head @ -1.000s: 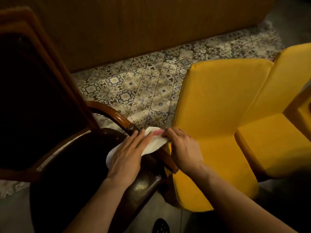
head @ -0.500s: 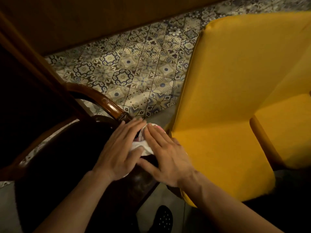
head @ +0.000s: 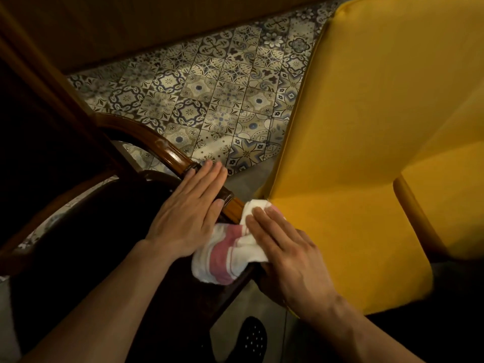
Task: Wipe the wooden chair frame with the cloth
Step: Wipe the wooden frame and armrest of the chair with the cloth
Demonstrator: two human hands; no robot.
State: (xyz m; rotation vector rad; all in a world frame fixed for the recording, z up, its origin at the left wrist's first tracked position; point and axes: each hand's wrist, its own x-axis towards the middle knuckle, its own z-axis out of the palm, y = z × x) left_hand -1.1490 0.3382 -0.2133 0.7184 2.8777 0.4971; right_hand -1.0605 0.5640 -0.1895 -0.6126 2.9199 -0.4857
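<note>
A dark wooden chair with a glossy curved armrest (head: 159, 148) and a dark seat (head: 104, 231) fills the lower left. A white cloth with a pink stripe (head: 225, 255) lies bunched over the front end of the armrest. My right hand (head: 285, 255) presses on the cloth, fingers over its top and thumb wrapped under it. My left hand (head: 188, 213) lies flat with fingers together on the armrest just behind the cloth, its heel touching the cloth's edge. The wood under both hands is hidden.
A yellow upholstered chair (head: 366, 153) stands close on the right, almost touching the cloth, with a second yellow seat (head: 450, 200) beyond it. Patterned floor tiles (head: 222, 100) lie ahead, bordered by a wooden wall panel (head: 157, 24). A dark shoe (head: 251, 339) shows below.
The cloth has slid toward me down the armrest's front end and more of its pink stripe shows. My left hand has flattened on the wood, and the two hands have moved apart.
</note>
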